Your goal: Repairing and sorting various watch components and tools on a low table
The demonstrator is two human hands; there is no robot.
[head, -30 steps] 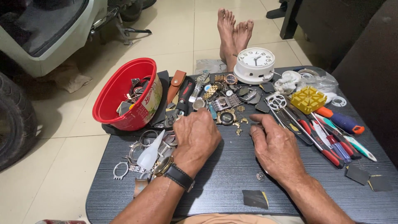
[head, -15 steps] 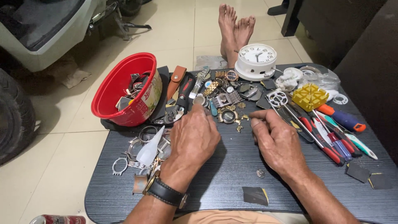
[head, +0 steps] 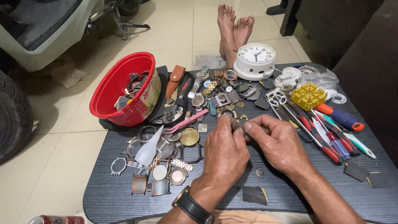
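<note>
My left hand and my right hand meet fingertip to fingertip above the dark grey table, pinching a small part that is too tiny and hidden to identify. A black wristwatch is on my left wrist. Just beyond my fingers lie a heap of watch parts, a pink pair of tweezers and a round brass disc. A tiny metal piece sits on the table under my right hand.
A red oval tub with watch bits stands at the left. A white clock, yellow holder block, and screwdrivers sit at the right. Watch cases lie near left. Bare feet rest beyond the table.
Both hands have come together at the middle of the table, fingertips now touching around a small part. The camera view has shifted slightly.
</note>
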